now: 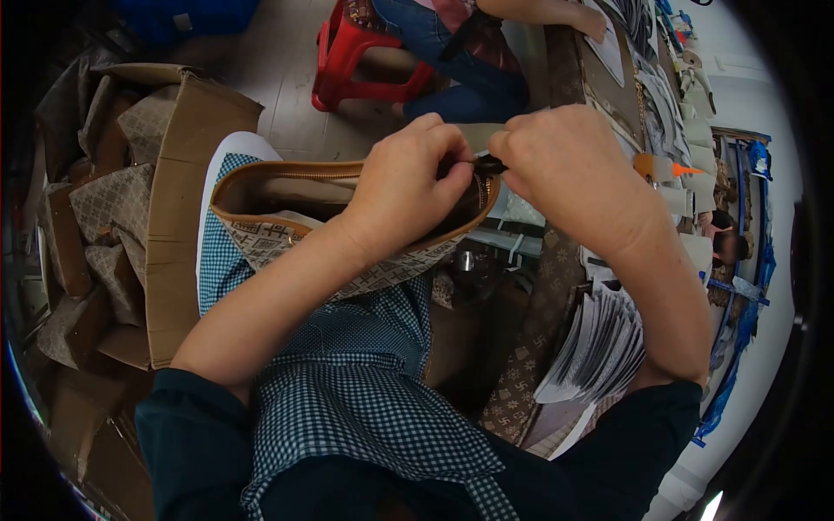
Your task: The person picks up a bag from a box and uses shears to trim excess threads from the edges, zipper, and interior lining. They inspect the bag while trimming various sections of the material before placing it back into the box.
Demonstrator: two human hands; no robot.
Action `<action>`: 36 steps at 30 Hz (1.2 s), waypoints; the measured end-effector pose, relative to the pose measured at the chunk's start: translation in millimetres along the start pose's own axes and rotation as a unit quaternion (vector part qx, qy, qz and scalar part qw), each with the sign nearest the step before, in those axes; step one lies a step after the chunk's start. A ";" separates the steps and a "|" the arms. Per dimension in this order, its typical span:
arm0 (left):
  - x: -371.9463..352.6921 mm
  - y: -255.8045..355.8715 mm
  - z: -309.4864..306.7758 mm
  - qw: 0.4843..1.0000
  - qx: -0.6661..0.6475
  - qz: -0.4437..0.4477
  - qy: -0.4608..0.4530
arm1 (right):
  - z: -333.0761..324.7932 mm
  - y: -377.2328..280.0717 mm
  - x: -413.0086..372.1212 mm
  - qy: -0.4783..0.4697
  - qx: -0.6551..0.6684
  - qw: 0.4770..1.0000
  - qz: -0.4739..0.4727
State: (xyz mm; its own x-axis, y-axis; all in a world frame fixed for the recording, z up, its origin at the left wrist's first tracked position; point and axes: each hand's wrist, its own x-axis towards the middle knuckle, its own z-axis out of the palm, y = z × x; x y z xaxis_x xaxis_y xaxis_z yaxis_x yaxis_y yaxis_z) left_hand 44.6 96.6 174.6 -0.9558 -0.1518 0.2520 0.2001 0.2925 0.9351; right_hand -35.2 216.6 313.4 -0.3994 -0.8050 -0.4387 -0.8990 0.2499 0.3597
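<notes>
A patterned bag [295, 241] with brown trim and a zipper along its open top lies across the lap, over a checked apron. My left hand [408, 178] is closed at the bag's upper edge, thumb and fingers pinched near the zipper's right end. Close beside it, my right hand [556, 169] is closed on a small dark piece [491, 164] at the bag's right corner. What that piece is cannot be made out. The fingertips of both hands nearly meet there.
Cardboard box [165, 234] of patterned pieces at left. Red stool [334, 65] with a seated co-worker [486, 78] at the top. At right, a bench [521, 373] holds stacked sheets [599, 339] and an orange-tipped bottle [660, 168].
</notes>
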 end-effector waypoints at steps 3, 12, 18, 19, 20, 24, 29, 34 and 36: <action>-0.8 0.4 1.1 1.000 -0.005 -0.017 -0.001 | 0.2 -0.6 0.4 -0.004 -0.003 1.000 0.003; -3.4 1.4 0.3 0.998 -0.021 -0.055 -0.006 | -2.0 -2.1 3.8 0.001 0.009 1.000 0.009; -2.3 -1.2 -1.0 0.998 -0.025 -0.055 0.000 | -1.5 -0.1 5.3 0.019 0.032 0.999 0.008; -2.1 -1.5 -1.4 0.998 -0.026 -0.056 0.000 | -1.0 1.0 5.0 0.033 0.035 0.999 0.000; -1.7 -2.0 -1.4 0.998 -0.028 -0.057 0.000 | -0.5 1.8 4.7 0.047 0.037 0.998 -0.007; -2.2 -2.4 -1.8 0.998 -0.037 -0.057 0.000 | 1.3 1.6 5.8 0.059 0.047 0.997 -0.009; -2.1 -1.9 -1.9 0.997 -0.036 -0.062 0.004 | 0.0 1.7 6.0 0.050 0.033 0.998 -0.012; -2.3 -2.6 -1.6 0.997 -0.040 -0.060 0.000 | 3.6 1.0 4.6 0.057 0.026 0.998 -0.022; -2.9 -0.9 -2.3 0.997 -0.052 -0.061 -0.002 | 4.0 0.8 3.4 0.056 0.026 0.998 -0.023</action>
State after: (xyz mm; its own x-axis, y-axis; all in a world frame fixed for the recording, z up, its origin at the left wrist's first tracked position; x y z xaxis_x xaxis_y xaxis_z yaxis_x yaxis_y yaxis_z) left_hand 47.6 94.6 173.6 -0.9749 -0.1772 0.1347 0.1039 0.1725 0.9795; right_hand -38.0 216.2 308.9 -0.3376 -0.8704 -0.3583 -0.9250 0.2363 0.2977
